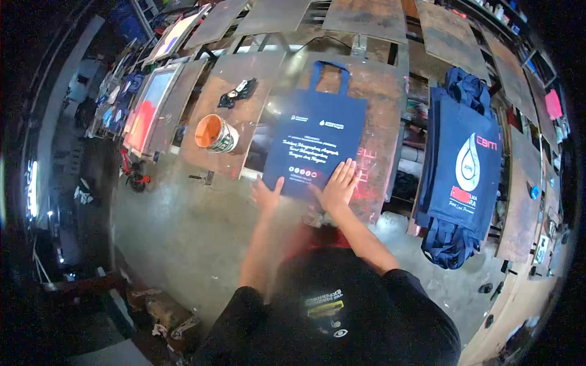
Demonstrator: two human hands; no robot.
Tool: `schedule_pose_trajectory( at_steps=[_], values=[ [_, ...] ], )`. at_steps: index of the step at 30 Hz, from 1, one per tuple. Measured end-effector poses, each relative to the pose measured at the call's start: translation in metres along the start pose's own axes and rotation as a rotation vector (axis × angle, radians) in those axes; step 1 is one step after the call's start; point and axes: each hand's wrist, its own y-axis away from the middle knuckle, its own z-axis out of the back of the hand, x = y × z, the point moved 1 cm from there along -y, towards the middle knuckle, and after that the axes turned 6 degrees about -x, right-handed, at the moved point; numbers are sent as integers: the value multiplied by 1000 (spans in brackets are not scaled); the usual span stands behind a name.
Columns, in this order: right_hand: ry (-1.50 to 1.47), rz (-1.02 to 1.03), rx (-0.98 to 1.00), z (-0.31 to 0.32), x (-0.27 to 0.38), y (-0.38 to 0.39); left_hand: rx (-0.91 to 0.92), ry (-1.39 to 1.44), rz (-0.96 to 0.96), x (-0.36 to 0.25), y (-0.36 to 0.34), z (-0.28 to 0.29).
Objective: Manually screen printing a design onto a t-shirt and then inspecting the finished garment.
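A navy blue tote bag (317,131) with white print lies flat on a brown board (381,91) in front of me, its handles stretched away from me. My right hand (337,188) rests on the bag's lower right part, palm down with fingers extended. At the lower left corner is my left hand (267,195), thumb apart from the fingers, slightly blurred. Whether its fingertips press on the cloth is hard to see.
Right of me lies a stack of navy tote bags (467,165). On the left board stand a paint-stained bucket (217,134) and a crumpled black item (238,93). A printing screen (149,110) with red ink leans farther left. More boards line the far side.
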Motion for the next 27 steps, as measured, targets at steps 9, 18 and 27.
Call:
schedule_pose_trajectory(
  at_steps=[9,18,27],
  values=[
    [-8,-1,-143,-7,-1,1,158,558,-4,46,-39,-31],
    [-54,-67,-3,-4,17,3,267,971,129,115,-18,-7],
    [-441,37,-137,35,96,29,964,2452,-118,99,-29,196]
  ],
)
